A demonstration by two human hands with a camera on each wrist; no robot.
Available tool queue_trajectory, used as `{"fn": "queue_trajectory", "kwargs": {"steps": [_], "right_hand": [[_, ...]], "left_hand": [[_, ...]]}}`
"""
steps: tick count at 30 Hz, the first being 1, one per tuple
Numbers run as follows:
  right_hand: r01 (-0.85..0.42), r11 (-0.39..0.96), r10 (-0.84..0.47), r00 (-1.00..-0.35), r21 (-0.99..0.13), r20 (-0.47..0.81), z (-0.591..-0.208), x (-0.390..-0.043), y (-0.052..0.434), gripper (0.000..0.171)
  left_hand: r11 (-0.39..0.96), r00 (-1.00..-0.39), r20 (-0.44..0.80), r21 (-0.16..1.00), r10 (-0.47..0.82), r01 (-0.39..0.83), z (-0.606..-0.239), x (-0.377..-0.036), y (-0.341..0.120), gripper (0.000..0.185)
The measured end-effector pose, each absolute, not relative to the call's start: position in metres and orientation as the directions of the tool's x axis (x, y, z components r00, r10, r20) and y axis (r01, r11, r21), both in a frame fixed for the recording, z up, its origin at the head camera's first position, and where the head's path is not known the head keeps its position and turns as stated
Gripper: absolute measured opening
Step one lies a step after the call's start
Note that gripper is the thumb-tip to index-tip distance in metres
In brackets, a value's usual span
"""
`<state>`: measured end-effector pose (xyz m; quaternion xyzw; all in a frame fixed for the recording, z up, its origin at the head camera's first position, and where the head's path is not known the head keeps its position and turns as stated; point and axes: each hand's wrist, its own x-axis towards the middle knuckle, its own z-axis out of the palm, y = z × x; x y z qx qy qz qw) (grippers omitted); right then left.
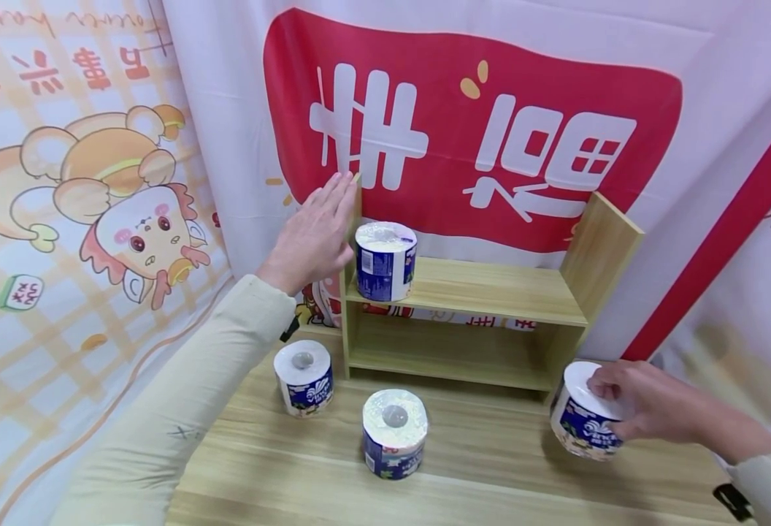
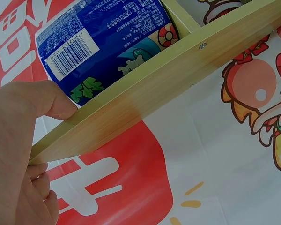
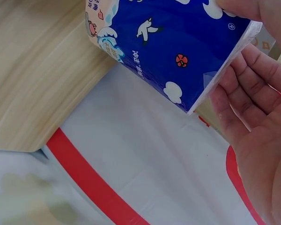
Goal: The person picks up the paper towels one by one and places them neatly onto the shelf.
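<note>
Wooden worktop [image 1: 491, 467] carried a small two-tier wooden shelf unit [image 1: 491, 292], backed by a printed banner cloth [image 1: 464, 124] with a big red patch. The shelf unit's left upright side panel [image 2: 145, 98] was where the left hand [image 1: 313, 237] rested, fingers straight and flat against the outside, thumb tip on the panel edge in the left wrist view; that hand gripped nothing.

Four wrapped toilet-paper rolls were in view. One roll on the upper shelf [image 1: 385, 261] stood upright at the left end, just inside the panel. A middle roll [image 1: 394, 432] and a left roll [image 1: 304, 377] stood upright on the worktop in front of the shelf unit, apart from each other.

The right-hand roll [image 1: 582, 413] sat at the right front corner of the shelf unit, near the worktop edge, slightly tilted. The right hand [image 1: 642, 409] held it from the top and outer side, fingers curled round the wrapper; the right wrist view showed the blue printed film [image 3: 178, 51] against the palm.

Judgement: the roll looked light and soft, squashing under a hard squeeze. The plastic wrap looked smooth, so probably a bit slippery. Not fragile. The best hold seemed a wide grip across the round body, thumb one side and fingers opposite, rather than pinching the loose film.
</note>
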<state>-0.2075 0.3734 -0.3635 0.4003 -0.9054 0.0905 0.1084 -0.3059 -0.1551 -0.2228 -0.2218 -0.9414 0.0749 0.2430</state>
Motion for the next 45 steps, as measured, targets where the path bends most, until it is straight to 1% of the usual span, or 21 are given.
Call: {"fn": "queue_trajectory", "kwargs": {"steps": [6,13,22,25,31,34,40,45], "right_hand": [[-0.748,0.658,-0.711,-0.655,-0.085,0.257,-0.359,-0.206,0.369,0.049],[-0.771,0.634,-0.731,-0.622,-0.056,0.281,-0.352,-0.207,0.365,0.049],[-0.772,0.632,-0.735,-0.624,-0.066,0.263,-0.341,-0.207,0.357,0.047],[-0.761,0.646,-0.727,-0.639,-0.065,0.250,-0.336,-0.206,0.353,0.046],[-0.695,0.715,-0.678,-0.715,-0.076,0.168,-0.322,-0.204,0.347,0.046],[-0.670,0.739,-0.656,-0.741,-0.077,0.145,-0.315,-0.203,0.345,0.047],[-0.648,0.758,-0.635,-0.760,-0.081,0.138,-0.305,-0.203,0.343,0.051],[-0.655,0.752,-0.641,-0.753,-0.076,0.151,-0.299,-0.203,0.343,0.049]], "left_hand": [[0.889,-0.784,0.422,-0.252,0.456,0.381,-0.222,-0.306,-0.155,0.097],[0.892,-0.782,0.430,-0.232,0.452,0.388,-0.223,-0.304,-0.156,0.099],[0.894,-0.778,0.439,-0.235,0.449,0.382,-0.224,-0.305,-0.157,0.099],[0.894,-0.779,0.439,-0.237,0.448,0.381,-0.224,-0.305,-0.156,0.098],[0.892,-0.774,0.444,-0.236,0.452,0.386,-0.224,-0.305,-0.156,0.097],[0.891,-0.774,0.442,-0.235,0.454,0.388,-0.225,-0.305,-0.156,0.098],[0.891,-0.771,0.447,-0.232,0.454,0.390,-0.225,-0.308,-0.156,0.096],[0.890,-0.771,0.445,-0.228,0.456,0.395,-0.225,-0.308,-0.156,0.096]]}}
